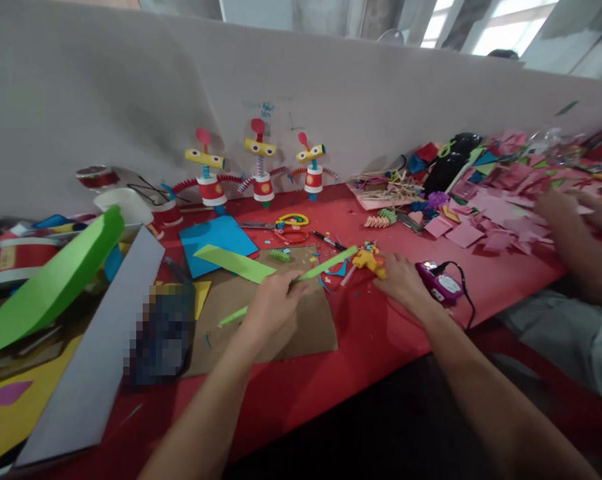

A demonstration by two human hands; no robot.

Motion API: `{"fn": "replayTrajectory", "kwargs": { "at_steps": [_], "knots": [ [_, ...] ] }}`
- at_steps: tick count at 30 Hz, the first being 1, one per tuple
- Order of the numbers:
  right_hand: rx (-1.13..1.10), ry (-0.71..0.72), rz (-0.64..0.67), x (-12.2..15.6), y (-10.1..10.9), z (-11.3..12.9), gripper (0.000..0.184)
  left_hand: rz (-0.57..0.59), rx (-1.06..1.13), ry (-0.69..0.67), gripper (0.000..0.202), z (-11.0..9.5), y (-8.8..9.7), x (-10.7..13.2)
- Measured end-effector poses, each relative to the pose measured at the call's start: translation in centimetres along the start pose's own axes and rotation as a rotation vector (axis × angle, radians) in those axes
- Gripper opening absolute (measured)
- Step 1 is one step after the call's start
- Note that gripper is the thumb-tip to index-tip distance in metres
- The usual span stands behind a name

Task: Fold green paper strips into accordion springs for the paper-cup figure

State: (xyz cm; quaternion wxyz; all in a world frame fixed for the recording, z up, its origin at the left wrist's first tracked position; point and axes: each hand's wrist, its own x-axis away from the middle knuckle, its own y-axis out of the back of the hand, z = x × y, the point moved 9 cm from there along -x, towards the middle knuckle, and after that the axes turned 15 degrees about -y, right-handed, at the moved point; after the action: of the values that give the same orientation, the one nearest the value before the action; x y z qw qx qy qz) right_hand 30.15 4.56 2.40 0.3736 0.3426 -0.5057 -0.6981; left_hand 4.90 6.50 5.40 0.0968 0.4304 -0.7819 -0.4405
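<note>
Standing behind everything, a long pale grey partition wall (131,87) backs a table covered in red (371,333). At the left edge sits a white cardboard box (95,347), with a curved bright green card (55,287) rising out of it. On the far right spreads a heap of pink paper squares (501,207), a co-worker's hand (555,203) over it. In front of the person lies a flat brown cardboard sheet (315,327), its far left corner area meeting a square of blue paper (211,250). Three red-and-white paper figures with yellow heads (263,189) stand in a row near the wall.

The person's left hand (278,297), above the brown sheet, pinches a narrow light green paper strip (331,262), which points away to the right. The right hand (401,283) reaches over the red cover, fingertips at a lumpy yellow object (367,259); whether they grip it cannot be told. Beside that hand is a glossy magenta device (441,285) with a black cord.

Beyond the strip lie scissors with yellow and red handles (268,226), then a dark pen (329,241), and a small green paper coil (281,255).
</note>
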Motion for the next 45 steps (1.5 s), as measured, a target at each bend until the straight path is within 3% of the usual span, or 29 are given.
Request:
{"fn": "replayTrajectory", "kwargs": {
  "at_steps": [2,3,7,9,11,12,14,16,19,24,28,30,32,35,40,45],
  "knots": [
    [0.153,0.014,0.047,-0.2,-1.1,0.0,0.052,-0.092,-0.161,0.025,0.03,-0.7,1.6,0.5],
    [0.186,0.013,0.067,-0.3,-1.5,0.1,0.051,-0.072,-0.219,0.06,0.03,-0.5,1.7,0.7],
    [0.251,-0.031,0.09,-0.4,-1.4,0.2,0.046,0.219,-0.222,0.146,0.026,1.8,-1.3,1.0],
    [0.266,-0.011,0.007,0.8,0.0,0.9,0.044,0.211,-0.159,0.166,0.025,2.8,-1.5,0.8],
    [0.21,0.069,-0.053,3.5,1.1,2.5,0.036,0.101,-0.129,0.182,0.024,3.6,-0.2,0.6],
    [0.148,0.156,0.016,5.5,0.7,3.8,0.032,0.044,-0.134,0.187,0.024,3.9,0.6,0.6],
    [0.024,0.379,0.13,10.2,-0.1,6.7,0.044,-0.016,-0.176,0.204,0.023,4.5,2.1,0.8],
    [-0.041,0.604,0.209,14.6,-1.0,9.3,0.058,0.0,-0.223,0.232,0.02,5.2,2.7,1.1],
    [-0.083,0.697,0.237,16.8,-1.9,10.5,0.044,0.061,-0.245,0.247,0.021,6.1,2.3,1.2],
    [-0.058,0.675,0.227,15.6,-2.5,10.0,0.042,0.151,-0.276,0.257,0.027,6.5,0.6,1.1],
    [-0.102,0.62,0.174,13.0,-1.2,8.4,0.037,0.167,-0.283,0.25,0.028,6.1,-0.2,1.2],
    [-0.088,0.434,0.042,9.4,0.1,5.9,0.035,0.171,-0.24,0.235,0.028,5.5,-0.6,1.2],
    [0.067,0.226,-0.053,5.5,0.6,3.0,0.045,0.204,-0.153,0.204,0.027,4.7,-1.4,1.2],
    [0.253,0.074,0.021,1.3,-0.7,0.2,0.051,0.284,-0.049,0.159,0.024,3.9,-2.7,1.2],
    [0.308,0.079,0.107,-0.8,-2.8,0.3,0.049,0.269,-0.084,0.15,0.021,4.7,-3.0,0.9],
    [0.238,0.016,0.104,-1.6,-2.8,0.7,0.048,0.295,-0.113,0.124,0.021,4.6,-3.5,0.9]
  ]
}}
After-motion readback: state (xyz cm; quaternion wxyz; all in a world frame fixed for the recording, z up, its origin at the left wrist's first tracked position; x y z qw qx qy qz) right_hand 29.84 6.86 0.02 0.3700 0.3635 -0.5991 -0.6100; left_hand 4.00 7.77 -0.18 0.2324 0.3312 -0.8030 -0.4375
